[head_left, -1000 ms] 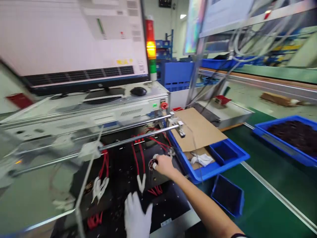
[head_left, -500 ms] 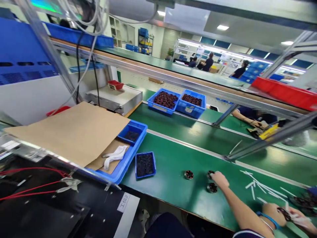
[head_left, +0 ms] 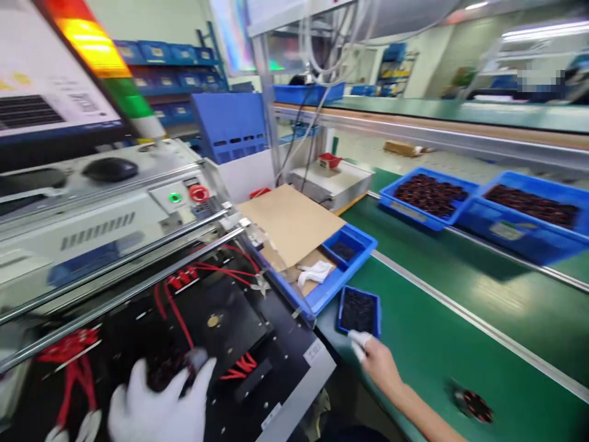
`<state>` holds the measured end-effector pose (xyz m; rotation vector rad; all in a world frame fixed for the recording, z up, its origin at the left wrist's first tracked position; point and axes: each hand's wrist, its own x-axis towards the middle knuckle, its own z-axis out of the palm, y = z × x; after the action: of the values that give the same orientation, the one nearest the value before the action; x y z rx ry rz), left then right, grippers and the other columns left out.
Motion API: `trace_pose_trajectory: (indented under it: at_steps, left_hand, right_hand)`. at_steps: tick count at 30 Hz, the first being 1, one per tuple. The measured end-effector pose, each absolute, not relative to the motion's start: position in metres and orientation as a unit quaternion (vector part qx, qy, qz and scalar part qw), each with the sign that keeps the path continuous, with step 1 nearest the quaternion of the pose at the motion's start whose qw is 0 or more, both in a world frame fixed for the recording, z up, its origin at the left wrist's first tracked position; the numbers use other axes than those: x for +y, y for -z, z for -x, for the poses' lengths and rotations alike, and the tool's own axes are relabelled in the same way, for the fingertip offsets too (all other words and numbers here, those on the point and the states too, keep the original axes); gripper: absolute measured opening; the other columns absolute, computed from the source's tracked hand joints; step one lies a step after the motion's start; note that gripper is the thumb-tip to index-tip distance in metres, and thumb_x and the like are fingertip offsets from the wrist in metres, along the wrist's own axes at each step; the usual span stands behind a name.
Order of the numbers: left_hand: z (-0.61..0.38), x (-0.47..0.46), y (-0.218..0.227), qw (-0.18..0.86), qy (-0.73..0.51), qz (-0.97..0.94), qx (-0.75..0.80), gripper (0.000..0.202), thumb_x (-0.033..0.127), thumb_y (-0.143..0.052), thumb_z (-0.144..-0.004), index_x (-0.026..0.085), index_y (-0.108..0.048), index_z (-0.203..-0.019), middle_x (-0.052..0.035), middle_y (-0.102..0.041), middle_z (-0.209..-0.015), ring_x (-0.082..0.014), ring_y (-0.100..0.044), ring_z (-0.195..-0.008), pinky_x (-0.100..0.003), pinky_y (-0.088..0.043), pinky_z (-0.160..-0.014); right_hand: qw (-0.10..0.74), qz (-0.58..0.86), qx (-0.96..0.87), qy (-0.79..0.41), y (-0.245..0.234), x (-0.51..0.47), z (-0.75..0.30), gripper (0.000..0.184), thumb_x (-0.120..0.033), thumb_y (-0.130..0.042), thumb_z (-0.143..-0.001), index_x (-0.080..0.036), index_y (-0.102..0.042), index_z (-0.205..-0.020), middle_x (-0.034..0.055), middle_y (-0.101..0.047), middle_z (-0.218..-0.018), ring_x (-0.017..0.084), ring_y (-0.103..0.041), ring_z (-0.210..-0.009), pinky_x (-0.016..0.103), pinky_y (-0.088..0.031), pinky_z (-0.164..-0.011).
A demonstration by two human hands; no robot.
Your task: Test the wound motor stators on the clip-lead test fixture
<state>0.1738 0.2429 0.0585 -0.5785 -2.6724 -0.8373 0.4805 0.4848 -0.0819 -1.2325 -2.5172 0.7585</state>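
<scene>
My left hand (head_left: 159,399), in a white glove, is low over the machine's black plate (head_left: 234,307). Its spread fingers curl around what looks like a dark wound motor stator (head_left: 168,368), blurred and partly covered. White covers sit on the fingertips of my right hand (head_left: 380,363), which reaches in from the lower right. Its fingers extend to the front edge of a small blue tray (head_left: 378,313) of small black pieces, with nothing visible between them. On the green bench, another stator (head_left: 476,405) lies near the lower right, smeared by motion.
A large blue tray (head_left: 372,242) holds brown board (head_left: 294,218) and a white glove (head_left: 315,273). Two blue bins (head_left: 414,215) of dark red-brown parts stand behind. Red wires (head_left: 177,316) cross the machine, below metal rails (head_left: 138,258) and a red emergency button (head_left: 199,193).
The view has swung left onto the machine, bringing in my gloved left hand. A hand that was at the stators is out of that spot; my right hand is now by the small tray.
</scene>
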Motion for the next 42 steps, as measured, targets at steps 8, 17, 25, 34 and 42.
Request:
trace_pose_trajectory:
  at_steps: [8,17,25,34,42]
  left_hand:
    - [-0.117,0.318,-0.018,0.209,0.24,0.325,-0.891,0.021,0.038,-0.066,-0.066,0.02,-0.064,-0.058,-0.0077,-0.059,-0.109,-0.0353,-0.034,-0.12,-0.053,-0.022,-0.1]
    - [-0.127,0.301,-0.028,0.169,0.15,0.322,-0.919,0.008,0.029,-0.071,-0.06,0.023,-0.067,-0.064,-0.002,-0.042,-0.132,-0.036,-0.02,-0.128,-0.054,-0.016,-0.104]
    - [-0.118,0.276,-0.011,0.183,0.237,0.308,-0.903,0.033,0.007,-0.047,-0.074,0.029,-0.067,-0.088,0.0,-0.039,-0.134,-0.0278,-0.029,-0.126,-0.047,-0.026,-0.104]
    - [-0.134,0.288,-0.002,0.034,0.497,0.136,-0.857,0.037,0.034,-0.035,-0.088,0.016,-0.054,-0.113,-0.0093,-0.054,-0.115,-0.0183,-0.049,-0.109,-0.034,-0.037,-0.099]
    - [-0.097,0.288,-0.023,-0.152,0.298,0.246,-0.91,0.079,0.036,-0.076,-0.05,0.019,-0.047,-0.122,-0.0106,-0.048,-0.12,-0.0307,-0.042,-0.113,-0.04,-0.036,-0.095]
  right_hand:
    - [-0.037,0.501,-0.856,-0.121,0.092,0.568,-0.434,0.038,-0.027,-0.045,-0.082,-0.01,-0.056,-0.114,0.0152,-0.057,-0.112,0.027,-0.059,-0.092,0.035,-0.046,-0.078]
    - [-0.021,0.483,-0.865,-0.135,0.108,0.573,-0.45,0.035,-0.033,-0.037,-0.083,-0.019,-0.065,-0.098,0.0096,-0.062,-0.105,0.025,-0.061,-0.085,0.033,-0.045,-0.07]
    - [0.058,0.563,-0.778,-0.272,0.113,0.59,-0.474,0.04,-0.051,-0.05,-0.064,-0.023,-0.069,-0.087,0.0049,-0.068,-0.087,0.027,-0.063,-0.076,0.035,-0.047,-0.066]
    - [0.05,0.619,-0.71,-0.331,0.079,0.6,-0.483,0.041,-0.056,-0.056,-0.056,-0.026,-0.066,-0.084,0.0025,-0.068,-0.067,0.029,-0.063,-0.067,0.04,-0.047,-0.063]
    - [0.209,0.562,-0.707,-0.375,-0.01,0.55,-0.437,0.04,-0.052,-0.067,-0.047,-0.025,-0.069,-0.077,0.005,-0.069,-0.075,0.031,-0.064,-0.072,0.043,-0.051,-0.068]
